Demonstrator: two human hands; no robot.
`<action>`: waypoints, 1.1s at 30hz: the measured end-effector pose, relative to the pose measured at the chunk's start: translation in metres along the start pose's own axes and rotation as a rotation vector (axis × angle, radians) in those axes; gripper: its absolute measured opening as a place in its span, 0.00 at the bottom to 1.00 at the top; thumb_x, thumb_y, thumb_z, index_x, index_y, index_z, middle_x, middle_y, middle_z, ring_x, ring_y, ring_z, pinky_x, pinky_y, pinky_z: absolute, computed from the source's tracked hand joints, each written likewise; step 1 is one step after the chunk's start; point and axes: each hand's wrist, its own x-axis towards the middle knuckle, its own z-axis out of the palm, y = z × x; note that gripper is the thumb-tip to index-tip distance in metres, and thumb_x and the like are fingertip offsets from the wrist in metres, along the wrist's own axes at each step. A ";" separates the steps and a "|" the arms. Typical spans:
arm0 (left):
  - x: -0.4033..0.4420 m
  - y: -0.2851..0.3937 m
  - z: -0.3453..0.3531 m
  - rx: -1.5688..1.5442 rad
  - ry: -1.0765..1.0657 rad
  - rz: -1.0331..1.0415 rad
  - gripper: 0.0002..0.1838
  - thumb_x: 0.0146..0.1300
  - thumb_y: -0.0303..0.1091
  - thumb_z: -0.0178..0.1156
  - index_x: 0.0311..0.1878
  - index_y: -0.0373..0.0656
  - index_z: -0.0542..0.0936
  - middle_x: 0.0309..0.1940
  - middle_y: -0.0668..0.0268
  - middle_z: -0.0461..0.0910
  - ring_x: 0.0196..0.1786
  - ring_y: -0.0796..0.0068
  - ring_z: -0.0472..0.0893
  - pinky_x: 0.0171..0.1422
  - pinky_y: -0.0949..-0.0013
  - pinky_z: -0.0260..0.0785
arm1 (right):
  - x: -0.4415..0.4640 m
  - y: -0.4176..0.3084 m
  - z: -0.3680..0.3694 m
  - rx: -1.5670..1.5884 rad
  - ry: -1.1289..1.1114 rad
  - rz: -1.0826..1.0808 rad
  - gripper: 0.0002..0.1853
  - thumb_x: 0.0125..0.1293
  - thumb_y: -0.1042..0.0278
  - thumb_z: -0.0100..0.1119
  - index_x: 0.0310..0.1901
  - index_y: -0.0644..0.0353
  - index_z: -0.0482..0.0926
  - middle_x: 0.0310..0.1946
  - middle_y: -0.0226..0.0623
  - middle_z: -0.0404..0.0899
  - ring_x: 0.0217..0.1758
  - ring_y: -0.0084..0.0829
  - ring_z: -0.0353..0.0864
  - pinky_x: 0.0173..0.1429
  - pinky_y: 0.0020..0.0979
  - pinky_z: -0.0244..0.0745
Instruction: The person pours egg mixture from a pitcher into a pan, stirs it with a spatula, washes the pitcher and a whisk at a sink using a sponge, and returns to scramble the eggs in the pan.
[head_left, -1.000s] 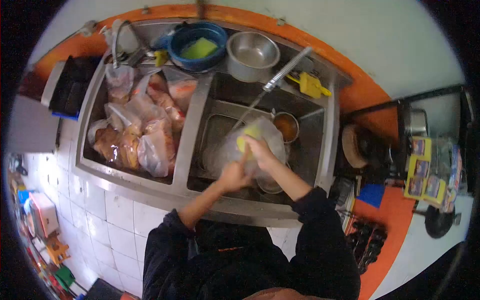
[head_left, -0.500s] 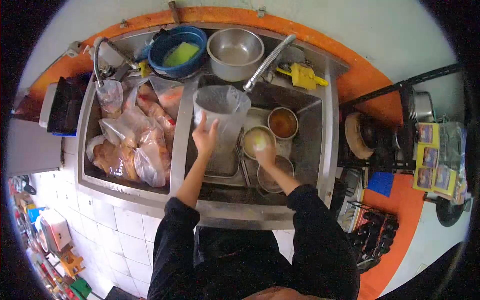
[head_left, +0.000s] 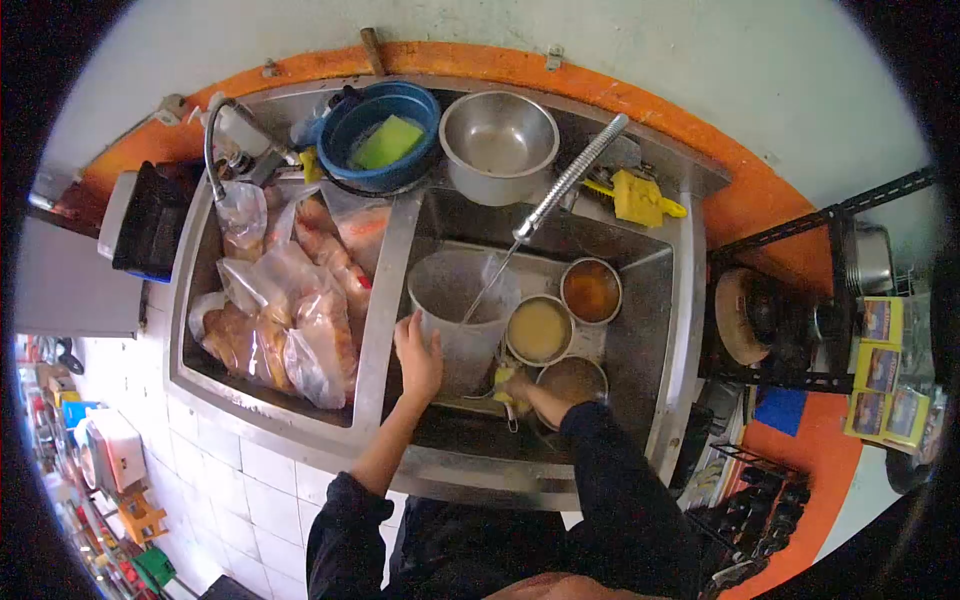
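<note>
My left hand (head_left: 418,358) grips the near-left side of a tall clear plastic container (head_left: 455,290) in the right sink basin (head_left: 640,300). A thin stream of water runs from the spring-necked faucet (head_left: 570,180) into the container. Lower in the basin, my right hand (head_left: 527,392) is closed round a yellow-green sponge (head_left: 502,382), partly hidden by the fingers. A thin metal utensil, its kind unclear, pokes out beside the sponge. Close by stand round metal pots, one with pale cloudy liquid (head_left: 540,330), one with orange-brown liquid (head_left: 591,291) and one partly behind my right forearm (head_left: 575,385).
Bagged raw meat (head_left: 290,310) fills the left basin. Behind the sinks stand a blue basin (head_left: 420,110) with a green sponge (head_left: 388,142), a metal pot (head_left: 499,140) and a yellow sponge (head_left: 640,198). A black shelf rack (head_left: 830,215) stands at the right.
The container has gone down into the basin with my left hand, under running water. My right hand has moved with the sponge from the pale-liquid pot toward the basin's near side. The view has shifted.
</note>
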 end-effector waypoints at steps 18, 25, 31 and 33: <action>-0.007 0.079 0.040 -0.798 -0.725 -0.495 0.27 0.58 0.49 0.51 0.52 0.36 0.66 0.45 0.52 0.71 0.50 0.66 0.69 0.53 0.66 0.62 | -0.344 -0.168 0.045 -0.081 0.551 -0.553 0.15 0.56 0.56 0.55 0.37 0.60 0.73 0.23 0.36 0.76 0.25 0.28 0.76 0.23 0.28 0.67; 0.023 0.056 -0.010 -1.035 -0.543 -0.795 0.26 0.62 0.55 0.41 0.46 0.39 0.68 0.29 0.64 0.73 0.27 0.74 0.72 0.27 0.73 0.67 | -0.334 -0.250 0.056 -0.296 1.178 -1.086 0.20 0.57 0.60 0.52 0.45 0.66 0.68 0.37 0.52 0.73 0.41 0.49 0.72 0.47 0.45 0.65; 0.005 0.031 -0.026 -0.742 -0.701 -0.708 0.24 0.60 0.59 0.39 0.30 0.46 0.69 0.12 0.70 0.64 0.10 0.79 0.62 0.12 0.74 0.54 | -0.260 -0.281 0.041 -0.596 1.065 -1.204 0.11 0.54 0.65 0.51 0.39 0.55 0.74 0.38 0.44 0.71 0.43 0.49 0.68 0.46 0.44 0.64; -0.013 0.036 -0.054 -0.790 -0.782 -0.648 0.26 0.61 0.60 0.38 0.29 0.45 0.69 0.12 0.71 0.63 0.10 0.80 0.62 0.11 0.76 0.52 | -0.253 -0.290 0.023 -0.729 1.127 -1.139 0.10 0.54 0.63 0.50 0.36 0.54 0.76 0.34 0.42 0.72 0.41 0.47 0.71 0.43 0.43 0.66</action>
